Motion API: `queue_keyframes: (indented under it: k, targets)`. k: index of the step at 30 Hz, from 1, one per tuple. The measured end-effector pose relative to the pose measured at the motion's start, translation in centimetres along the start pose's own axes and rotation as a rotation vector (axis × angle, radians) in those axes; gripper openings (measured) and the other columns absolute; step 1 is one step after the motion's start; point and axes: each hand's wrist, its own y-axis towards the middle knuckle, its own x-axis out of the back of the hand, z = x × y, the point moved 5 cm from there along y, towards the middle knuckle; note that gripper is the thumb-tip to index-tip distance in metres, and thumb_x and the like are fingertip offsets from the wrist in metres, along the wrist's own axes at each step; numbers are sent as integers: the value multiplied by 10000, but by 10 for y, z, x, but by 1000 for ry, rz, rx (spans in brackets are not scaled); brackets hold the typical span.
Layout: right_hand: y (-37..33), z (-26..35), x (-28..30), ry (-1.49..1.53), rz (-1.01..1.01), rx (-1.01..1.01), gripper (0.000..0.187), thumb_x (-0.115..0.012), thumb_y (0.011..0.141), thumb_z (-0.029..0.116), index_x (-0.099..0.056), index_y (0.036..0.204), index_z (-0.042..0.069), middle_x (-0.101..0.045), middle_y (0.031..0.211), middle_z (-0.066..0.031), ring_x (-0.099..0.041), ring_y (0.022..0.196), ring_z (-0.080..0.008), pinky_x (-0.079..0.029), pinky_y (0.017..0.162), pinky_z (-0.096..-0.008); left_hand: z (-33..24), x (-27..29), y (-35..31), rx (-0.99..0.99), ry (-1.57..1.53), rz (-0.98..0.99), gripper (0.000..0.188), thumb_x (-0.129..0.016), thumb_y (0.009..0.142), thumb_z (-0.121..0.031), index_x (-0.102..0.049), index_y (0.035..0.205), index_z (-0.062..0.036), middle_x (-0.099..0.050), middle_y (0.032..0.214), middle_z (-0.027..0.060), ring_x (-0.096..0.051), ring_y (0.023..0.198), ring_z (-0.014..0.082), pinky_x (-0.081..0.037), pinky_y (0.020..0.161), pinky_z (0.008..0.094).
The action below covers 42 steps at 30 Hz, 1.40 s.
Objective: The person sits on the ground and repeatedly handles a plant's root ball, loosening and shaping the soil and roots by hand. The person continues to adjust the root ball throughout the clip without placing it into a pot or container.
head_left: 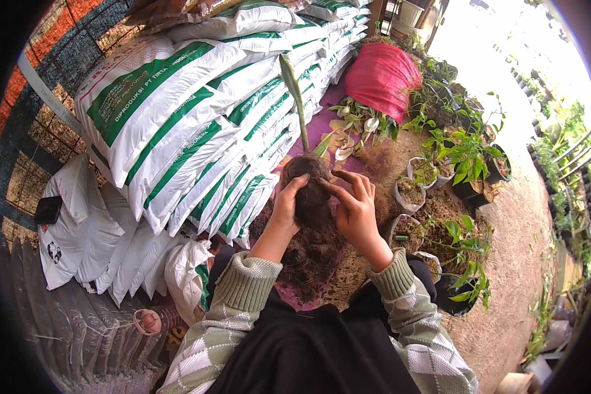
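Between my hands is a young plant with a long upright green leaf (291,82) and a dark, round clump of soil and roots (310,197) at its base. My left hand (287,205) is wrapped round the clump's left side, thumb on its front. At the clump's right edge, my right hand (356,205) has bent fingers, with a fingertip at the soil; whether it grips any loose bit cannot be made out. Below the plant, a heap of loose dark soil (308,259) lies on a purple sheet (314,146) on the ground.
White and green filled sacks (171,105) are stacked high at the left. A pink-red sack (382,82) stands at the far side. Potted plants (466,154) line the right, beside a concrete path (515,243). An open white sack (185,276) sits by my left knee.
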Motion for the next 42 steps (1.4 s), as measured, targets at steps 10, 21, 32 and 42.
queue_keyframes:
  k: [10, 21, 32, 42]
  targets:
    - [7, 4, 13, 68, 26, -9, 422, -676, 776, 195, -620, 1193, 160, -540, 1237, -93, -486, 1136, -301, -326, 978, -443, -1, 1, 1, -10, 50, 33, 388, -454, 952, -291, -545, 1212, -19, -640, 1076, 140, -641, 965, 246, -546, 814, 398]
    - [1, 7, 7, 36, 91, -18, 475, -735, 741, 319, -624, 1180, 177, -518, 1267, -97, -463, 1178, -312, -305, 995, -469, -1, -15, -5, -33, -51, 59, 422, -467, 923, -325, -538, 1198, -13, -642, 1063, 133, -656, 930, 240, -557, 786, 372]
    - [-2, 2, 3, 226, 68, -164, 460, -730, 685, 220, -632, 1130, 155, -494, 1298, -93, -422, 1214, -315, -264, 1022, -471, 6, -19, -7, -30, -60, 34, 359, -485, 914, -284, -553, 1153, -24, -633, 1040, 114, -649, 905, 224, -553, 778, 358]
    - [-11, -11, -19, 346, -62, -364, 392, -692, 734, 194, -663, 1125, 185, -510, 1288, -91, -417, 1242, -299, -252, 1024, -464, 4, -6, 11, -68, 46, -10, 385, -464, 912, -315, -585, 1106, -6, -646, 994, 119, -642, 884, 233, -532, 786, 374]
